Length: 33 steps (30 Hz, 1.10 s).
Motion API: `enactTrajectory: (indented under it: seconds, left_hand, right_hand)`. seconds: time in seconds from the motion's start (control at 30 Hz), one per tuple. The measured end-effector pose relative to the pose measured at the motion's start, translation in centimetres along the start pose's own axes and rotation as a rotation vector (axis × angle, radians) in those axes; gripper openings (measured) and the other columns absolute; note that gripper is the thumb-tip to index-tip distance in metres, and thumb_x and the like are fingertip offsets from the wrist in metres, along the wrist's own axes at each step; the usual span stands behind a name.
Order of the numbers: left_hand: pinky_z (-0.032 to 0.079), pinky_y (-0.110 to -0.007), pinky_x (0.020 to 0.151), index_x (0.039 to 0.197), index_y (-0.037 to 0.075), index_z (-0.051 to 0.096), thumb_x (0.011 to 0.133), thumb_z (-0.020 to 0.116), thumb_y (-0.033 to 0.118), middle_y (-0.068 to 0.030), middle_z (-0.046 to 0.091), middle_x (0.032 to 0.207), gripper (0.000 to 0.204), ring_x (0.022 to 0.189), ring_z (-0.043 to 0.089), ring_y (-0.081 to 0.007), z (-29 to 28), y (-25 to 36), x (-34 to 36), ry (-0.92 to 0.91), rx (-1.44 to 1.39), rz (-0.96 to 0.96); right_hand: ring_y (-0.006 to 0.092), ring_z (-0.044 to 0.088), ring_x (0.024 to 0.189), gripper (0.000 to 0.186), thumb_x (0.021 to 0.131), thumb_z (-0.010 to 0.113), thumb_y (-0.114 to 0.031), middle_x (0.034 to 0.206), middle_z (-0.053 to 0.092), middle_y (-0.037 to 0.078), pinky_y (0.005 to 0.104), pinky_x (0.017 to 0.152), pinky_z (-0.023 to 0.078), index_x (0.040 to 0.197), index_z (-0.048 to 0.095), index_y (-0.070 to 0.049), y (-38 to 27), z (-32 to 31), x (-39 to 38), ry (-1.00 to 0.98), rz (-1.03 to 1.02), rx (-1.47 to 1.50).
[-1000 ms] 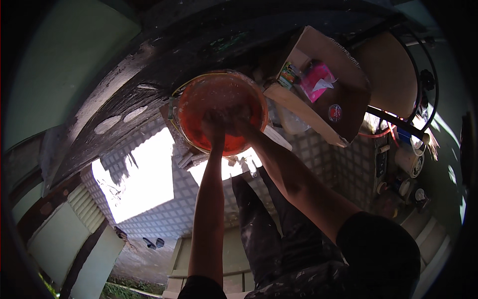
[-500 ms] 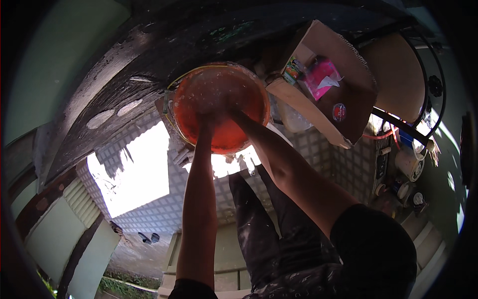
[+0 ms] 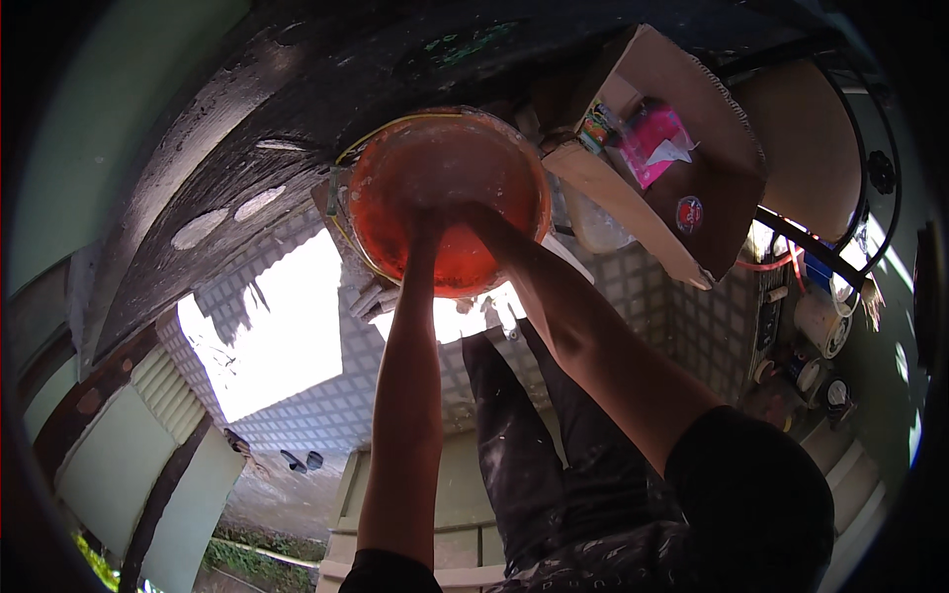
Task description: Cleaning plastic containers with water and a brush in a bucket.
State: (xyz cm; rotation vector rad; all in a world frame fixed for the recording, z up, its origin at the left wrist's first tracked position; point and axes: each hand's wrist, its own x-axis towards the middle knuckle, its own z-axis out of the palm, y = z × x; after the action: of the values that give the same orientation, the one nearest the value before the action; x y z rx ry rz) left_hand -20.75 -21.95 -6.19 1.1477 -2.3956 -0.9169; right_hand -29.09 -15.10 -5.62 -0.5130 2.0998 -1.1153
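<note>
An orange bucket (image 3: 381, 183) with scuffed, pale-dusted walls stands in front of me, its mouth facing up. Both my arms reach down into it. Inside, my left hand (image 3: 427, 219) and my right hand (image 3: 473, 215) are close together near the bucket's middle. The dark interior hides their fingers, so I cannot make out whether they hold anything. A yellow cord or handle (image 3: 390, 125) curves along the bucket's far-left rim.
Right of the bucket sits an open cardboard box (image 3: 727, 188) with a pink packet (image 3: 654, 143) inside. A dark, worn wooden surface (image 3: 198, 188) runs along the left and far side. Tiled floor (image 3: 287, 425) lies below, with dark slippers (image 3: 301, 461) at lower left.
The whole view has shifted a little, so the bucket and box appear slightly farther right. Within the bucket, my hands have drawn slightly nearer each other and farther from me.
</note>
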Motion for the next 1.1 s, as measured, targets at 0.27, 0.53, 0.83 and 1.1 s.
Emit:
enactTrajectory:
  seconds: [0.27, 0.53, 0.83, 1.1]
  left_hand:
    - [0.047, -0.043, 0.089, 0.12, 0.002, 0.054, 0.09, 0.061, 0.02, -0.0175, 0.058, 0.118, 0.036, 0.104, 0.059, -0.0314, -0.8, -1.3, -0.3, -0.004, -0.041, 0.024]
    - [0.047, -0.043, 0.093, 0.129, 0.001, 0.051, 0.091, 0.06, 0.018, -0.0181, 0.056, 0.125, 0.043, 0.108, 0.058, -0.0322, 2.4, -1.0, -0.3, 0.339, 0.184, 0.551]
    - [0.053, -0.038, 0.08, 0.116, 0.003, 0.059, 0.087, 0.066, 0.023, -0.0152, 0.064, 0.106, 0.036, 0.09, 0.065, -0.0246, 3.5, -3.0, -0.4, -0.126, 0.08, 0.271]
    - [0.051, -0.037, 0.084, 0.114, 0.001, 0.059, 0.088, 0.059, 0.025, -0.0156, 0.064, 0.111, 0.036, 0.096, 0.063, -0.0297, -0.1, -0.5, 0.8, 0.187, -0.188, -0.082]
  right_hand:
    - [0.0324, 0.059, 0.108, 0.051, 0.093, 0.054, -0.039, 0.117, 0.061, 0.014, 0.0464, 0.094, 0.045, 0.131, 0.049, -0.005, 0.8, -3.0, -0.2, -0.353, 0.104, 0.213]
    - [0.0324, 0.058, 0.111, 0.054, 0.093, 0.054, -0.04, 0.121, 0.06, 0.014, 0.0463, 0.097, 0.044, 0.134, 0.048, -0.005, -1.7, -3.0, -1.3, -0.002, 0.027, -0.094]
    - [0.036, 0.046, 0.126, 0.062, 0.095, 0.046, -0.048, 0.137, 0.048, 0.019, 0.0459, 0.107, 0.035, 0.14, 0.041, -0.006, -1.9, -2.7, 0.0, 0.367, 0.098, -0.108]
    - [0.0379, 0.025, 0.141, 0.067, 0.1, 0.031, -0.049, 0.154, 0.021, 0.023, 0.0467, 0.116, 0.023, 0.149, 0.024, -0.004, 2.9, 0.9, -2.8, -0.252, 0.284, -0.091]
